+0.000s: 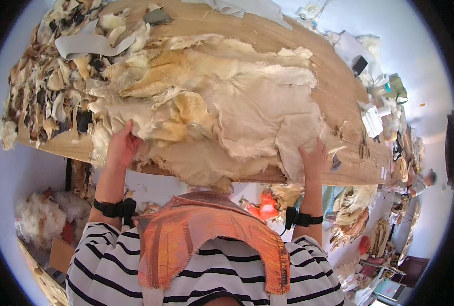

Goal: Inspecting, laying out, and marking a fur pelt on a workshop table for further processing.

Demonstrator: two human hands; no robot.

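Spread over the brown table before me lies a large cream and tan animal pelt (pixel 267 102), skin side mostly up, its surface wrinkled and overlapping in layers. My left hand (pixel 122 145) is closed on its near left edge, the thumb on top and the fingers partly hidden by the skin. On the near right part, my right hand (pixel 314 157) rests with thumb and fingers apart against the pelt. A yellower furry flap (pixel 188 115) is folded over near the pelt's middle.
Fur scraps (pixel 48 97) pile up at the table's left end, with a curled white sheet (pixel 96 46) on them. Small dark scissors (pixel 363 147) lie on the table (pixel 339 92) at right. White fluffy fur (pixel 40 217) is heaped below left. Another person (pixel 421 181) is far right.
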